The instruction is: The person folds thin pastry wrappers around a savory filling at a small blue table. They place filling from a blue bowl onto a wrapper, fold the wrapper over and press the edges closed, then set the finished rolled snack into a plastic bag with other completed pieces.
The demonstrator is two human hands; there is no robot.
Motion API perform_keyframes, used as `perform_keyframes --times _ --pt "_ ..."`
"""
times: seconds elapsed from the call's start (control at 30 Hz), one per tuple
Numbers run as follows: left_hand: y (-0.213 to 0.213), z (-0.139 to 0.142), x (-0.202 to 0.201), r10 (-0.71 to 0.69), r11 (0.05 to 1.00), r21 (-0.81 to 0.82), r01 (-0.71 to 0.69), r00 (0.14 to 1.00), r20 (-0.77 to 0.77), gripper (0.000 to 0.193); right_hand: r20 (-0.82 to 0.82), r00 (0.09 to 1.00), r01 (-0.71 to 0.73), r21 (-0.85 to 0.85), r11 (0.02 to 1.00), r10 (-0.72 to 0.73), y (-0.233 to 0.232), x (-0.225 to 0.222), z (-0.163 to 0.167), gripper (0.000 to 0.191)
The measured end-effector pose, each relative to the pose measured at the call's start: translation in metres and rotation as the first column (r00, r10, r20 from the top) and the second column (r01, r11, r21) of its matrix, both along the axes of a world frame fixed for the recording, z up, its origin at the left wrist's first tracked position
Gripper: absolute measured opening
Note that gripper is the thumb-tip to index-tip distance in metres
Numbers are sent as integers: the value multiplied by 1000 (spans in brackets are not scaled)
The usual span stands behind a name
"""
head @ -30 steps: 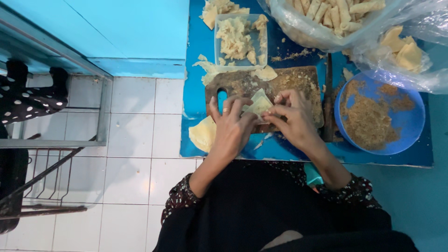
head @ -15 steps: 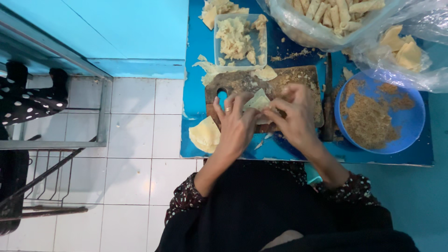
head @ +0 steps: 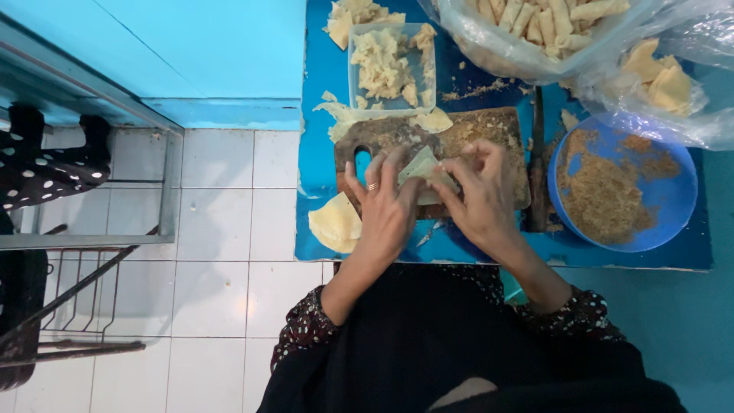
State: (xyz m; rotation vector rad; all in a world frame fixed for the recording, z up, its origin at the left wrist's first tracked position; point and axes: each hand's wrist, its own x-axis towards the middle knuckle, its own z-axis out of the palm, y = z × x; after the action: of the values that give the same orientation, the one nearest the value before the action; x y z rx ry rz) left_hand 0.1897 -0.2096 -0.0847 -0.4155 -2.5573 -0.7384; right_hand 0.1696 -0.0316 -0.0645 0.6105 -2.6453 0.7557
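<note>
Wrapper: I see a pale folded wrapper (head: 423, 170) lying on the board (head: 489, 134), pinned between both hands, touching each.
Left hand (head: 386, 210): mine, palm down, ringed finger spread, fingertips (head: 399, 163) pressing the wrapper's left edge; not clenched, holding the fold flat.
Right hand (head: 482, 195): fingers curled over the wrapper's right side, pinching it; part of the sheet is hidden beneath them.
Key relation: the wrapper sits just ahead of both hands, between their fingertips; its long axis runs slantwise, from lower left up toward the right. I judge both hands equally near, since both touch it.
Spare sheet: another wrapper piece (head: 335, 223) lies on the table, just left of my left hand, apart from it.
Nearby: a clear tub (head: 390, 65) of filling beyond the board; a blue bowl (head: 677, 195) of brown crumbs to the right; a knife (head: 537, 168) between board and bowl; plastic bags (head: 535, 30) of finished rolls at the far edge.
Surface: a blue table (head: 321, 115), littered with scraps and crumbs.
Room: white floor tiles (head: 222, 229) to the left, a turquoise wall (head: 191, 46), a metal rack (head: 69, 245).
</note>
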Motion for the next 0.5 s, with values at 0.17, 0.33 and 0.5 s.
perform_keyframes --times 0.17,0.33,0.5 --pt "0 -3 2 32 999 30 -32 999 10 39 -35 999 4 194 981 3 -8 -8 -1 14" --pt "-1 -4 2 54 997 49 -54 999 -2 51 -95 995 50 322 946 -21 -19 -31 3 20" --pt "0 -4 2 33 996 77 -33 999 0 43 93 994 42 223 974 -64 -9 -51 17 29"
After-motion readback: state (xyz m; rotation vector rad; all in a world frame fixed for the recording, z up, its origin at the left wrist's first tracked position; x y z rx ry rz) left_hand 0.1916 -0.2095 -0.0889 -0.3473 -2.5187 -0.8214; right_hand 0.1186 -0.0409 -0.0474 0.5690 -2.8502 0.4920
